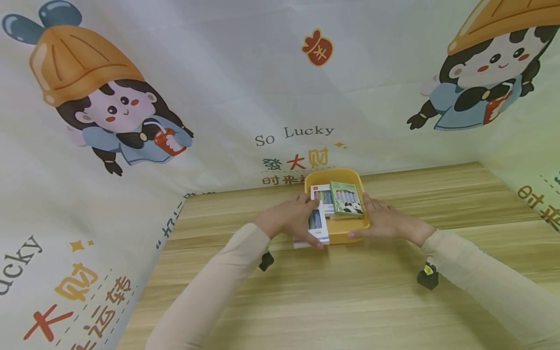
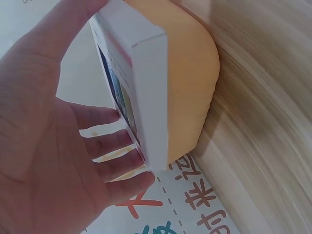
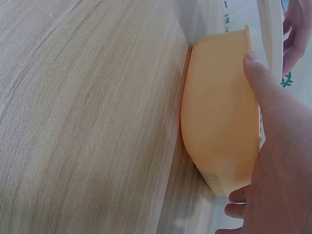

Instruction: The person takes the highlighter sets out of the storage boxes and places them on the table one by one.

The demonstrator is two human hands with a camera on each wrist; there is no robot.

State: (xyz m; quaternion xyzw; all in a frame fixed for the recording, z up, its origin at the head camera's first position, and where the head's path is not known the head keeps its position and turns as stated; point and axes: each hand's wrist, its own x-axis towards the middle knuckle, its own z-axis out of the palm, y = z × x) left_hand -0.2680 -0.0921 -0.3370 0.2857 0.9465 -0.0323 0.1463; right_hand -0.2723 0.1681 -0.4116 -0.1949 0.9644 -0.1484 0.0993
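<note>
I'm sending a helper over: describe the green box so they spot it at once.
On the wooden table, near the printed backdrop, sits a yellow bin. The green box is inside, on the right; its green face and panda picture set it apart from the white boxes to its left.

Holding flat white windowed box (image 1: 317,224) in left hand (image 1: 294,218) at near-left edge of rounded yellow plastic bin (image 1: 345,227); gripping bin's right side with right hand (image 1: 387,219). Inside: green panda-printed box (image 1: 347,198), second white box (image 1: 324,197).

Held white box (image 1: 322,224) partly covered by left hand (image 1: 290,218), small print (image 2: 122,70) too blurred, cartoon hat (image 1: 503,22) cut off above
</note>
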